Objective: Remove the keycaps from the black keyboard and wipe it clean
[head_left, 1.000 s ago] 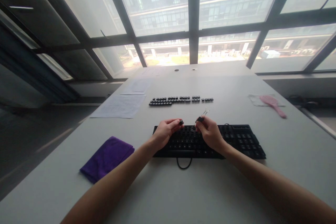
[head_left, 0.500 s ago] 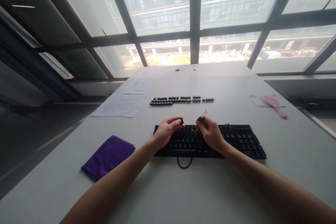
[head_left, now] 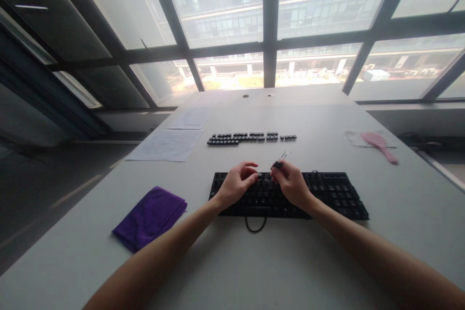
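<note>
A black keyboard [head_left: 337, 198] lies across the table in front of me, with part of its key area bare of caps. My right hand [head_left: 292, 185] is closed round a keycap puller [head_left: 278, 164] with a black grip and thin wire ends, one pair pointing down at the keyboard. Just left of those wires, the thumb and fingers of my left hand [head_left: 240, 181] pinch a small keycap [head_left: 259, 175], mostly covered by the fingertips. Both hands hover over the keyboard's upper middle.
Removed keycaps [head_left: 223, 142] stand in rows beyond the keyboard. A folded purple cloth [head_left: 150, 218] lies at left, with printed sheets [head_left: 165, 145] behind it. A pink hairbrush-shaped item [head_left: 378, 143] rests at right. A cable loop [head_left: 255, 230] sticks out from the keyboard's front.
My left hand has moved right and slightly nearer to me, bringing its keycap close to the puller's wires. My right hand has stayed almost still.
</note>
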The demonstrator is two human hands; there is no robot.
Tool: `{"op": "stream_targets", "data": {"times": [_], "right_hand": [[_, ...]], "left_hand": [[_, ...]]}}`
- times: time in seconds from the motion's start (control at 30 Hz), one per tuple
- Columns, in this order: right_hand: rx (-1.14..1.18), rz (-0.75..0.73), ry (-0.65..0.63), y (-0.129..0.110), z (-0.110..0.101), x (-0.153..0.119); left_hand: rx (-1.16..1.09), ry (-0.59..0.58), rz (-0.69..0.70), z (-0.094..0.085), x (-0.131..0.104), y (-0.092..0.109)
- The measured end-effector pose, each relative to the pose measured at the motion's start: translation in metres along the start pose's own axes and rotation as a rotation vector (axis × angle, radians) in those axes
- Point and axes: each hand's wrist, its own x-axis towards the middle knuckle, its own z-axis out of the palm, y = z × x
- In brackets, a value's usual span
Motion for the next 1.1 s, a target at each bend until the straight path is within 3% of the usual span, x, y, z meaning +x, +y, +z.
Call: {"op": "stream_targets", "data": {"times": [0.17, 0.3, 0.53, 0.87, 1.1], "right_hand": [[-0.067, -0.048, -0.144, -0.002, 0.000, -0.002], [-0.076, -0.076, -0.180, -0.003, 0.000, -0.002], [-0.050, -0.089, -0.196, -0.005, -0.002, -0.002], [-0.042, -0.078, -0.208, -0.004, -0.002, -0.001], [-0.043, -0.071, -0.198, -0.003, -0.001, -0.001]], "left_hand": [[0.063, 0.037, 0.169, 0.009, -0.005, -0.002], [0.147, 0.065, 0.238, 0.012, -0.007, 0.004], [0.278, 0.178, 0.230, 0.012, -0.011, 0.007], [0.330, 0.121, 0.329, 0.012, -0.013, 0.009], [0.359, 0.100, 0.305, 0.013, -0.012, 0.009]]}}
